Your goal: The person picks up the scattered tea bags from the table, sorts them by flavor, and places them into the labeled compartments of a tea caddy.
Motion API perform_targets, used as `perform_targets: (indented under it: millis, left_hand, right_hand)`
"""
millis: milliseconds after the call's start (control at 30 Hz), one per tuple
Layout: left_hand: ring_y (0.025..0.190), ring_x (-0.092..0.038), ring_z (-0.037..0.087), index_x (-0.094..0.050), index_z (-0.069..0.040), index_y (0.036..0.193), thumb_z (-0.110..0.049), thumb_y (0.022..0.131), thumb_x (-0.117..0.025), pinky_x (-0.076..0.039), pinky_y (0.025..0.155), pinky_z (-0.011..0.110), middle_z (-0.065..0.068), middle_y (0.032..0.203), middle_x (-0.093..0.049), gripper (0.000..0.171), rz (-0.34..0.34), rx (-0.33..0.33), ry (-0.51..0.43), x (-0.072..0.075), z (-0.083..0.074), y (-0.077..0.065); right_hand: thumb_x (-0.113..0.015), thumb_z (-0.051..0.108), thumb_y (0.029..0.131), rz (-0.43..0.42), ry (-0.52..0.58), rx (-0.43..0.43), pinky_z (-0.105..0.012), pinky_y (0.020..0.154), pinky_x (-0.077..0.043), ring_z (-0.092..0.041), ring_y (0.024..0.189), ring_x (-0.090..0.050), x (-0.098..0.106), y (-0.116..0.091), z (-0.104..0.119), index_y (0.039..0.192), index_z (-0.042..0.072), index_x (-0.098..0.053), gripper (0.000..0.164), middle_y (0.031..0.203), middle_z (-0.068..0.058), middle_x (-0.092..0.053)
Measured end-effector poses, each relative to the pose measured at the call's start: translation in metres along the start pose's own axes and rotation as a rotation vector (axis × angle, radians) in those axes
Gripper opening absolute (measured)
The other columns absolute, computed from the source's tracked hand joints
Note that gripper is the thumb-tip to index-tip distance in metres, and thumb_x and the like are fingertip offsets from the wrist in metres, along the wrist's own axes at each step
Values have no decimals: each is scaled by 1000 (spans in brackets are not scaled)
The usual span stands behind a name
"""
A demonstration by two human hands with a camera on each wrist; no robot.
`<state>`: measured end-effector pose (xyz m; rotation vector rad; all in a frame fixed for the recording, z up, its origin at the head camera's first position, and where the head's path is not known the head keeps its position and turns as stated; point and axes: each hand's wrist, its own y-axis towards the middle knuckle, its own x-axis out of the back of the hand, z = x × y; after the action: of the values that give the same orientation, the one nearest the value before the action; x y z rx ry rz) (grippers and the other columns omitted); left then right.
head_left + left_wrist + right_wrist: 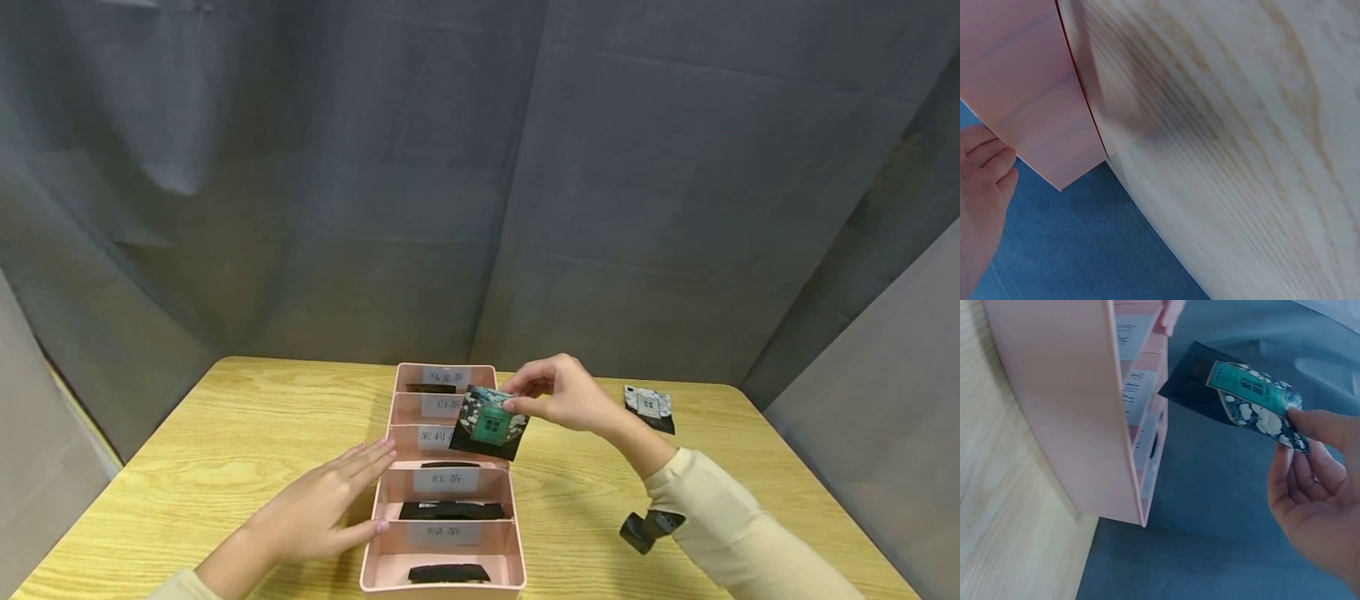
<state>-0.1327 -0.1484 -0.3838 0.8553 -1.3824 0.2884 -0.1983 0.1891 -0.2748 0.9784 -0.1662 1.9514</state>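
Observation:
Between thumb and fingers, my right hand pinches a black tea sachet with a green label and white flowers; the right wrist view shows the sachet tilted beside the box. It overlaps the third compartment from the back in the head view. The pink divided box has labelled compartments, several with dark sachets inside. At the box's left rim rests my left hand, fingers extended, thumb close to the front divider. From the left wrist, the fingers touch the box's edge.
Another sachet, black with a pale floral top, lies on the wooden table at the back right. A dark strap with a small device is on the right wrist. Grey curtains hang behind the table and at its sides.

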Motion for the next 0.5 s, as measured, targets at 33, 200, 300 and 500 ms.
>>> perform_targets:
  millis: [33, 200, 300, 500]
  left_hand:
    - [137, -46, 29, -45, -4, 143, -46, 90, -62, -45, 109, 43, 14, 149, -45, 70, 1, 1, -1, 0, 0, 0]
    - [136, -47, 29, -44, -3, 143, -45, 89, -62, -44, 110, 44, 15, 149, -45, 70, 6, 7, -16, 1, 1, -1]
    - [137, -46, 30, -44, -3, 143, -45, 90, -62, -44, 110, 44, 15, 149, -45, 70, 13, 12, -25, 1, 1, -1]
    - [137, -45, 30, -45, -3, 143, -46, 90, -62, -44, 110, 44, 15, 149, -45, 70, 22, 20, -27, 3, 0, -2]
  right_hand:
    - [-74, 10, 83, 8, 6, 7, -24, 70, -58, -1, 71, -63, -1, 2, 0, 95, 4, -75, 13, 92, -13, -74]
    - [-73, 8, 83, 64, 21, 58, -22, 68, -58, 0, 70, -61, -8, 12, -3, 94, 2, -75, 12, 88, -13, -73]
    - [-73, 7, 83, 110, 16, 100, -21, 65, -57, 0, 69, -60, -10, 19, -5, 93, 3, -75, 11, 85, -12, -72]
    - [-74, 7, 82, 189, -7, 166, -23, 63, -58, 1, 68, -59, -14, 32, -9, 93, 3, -75, 11, 85, -12, -73]
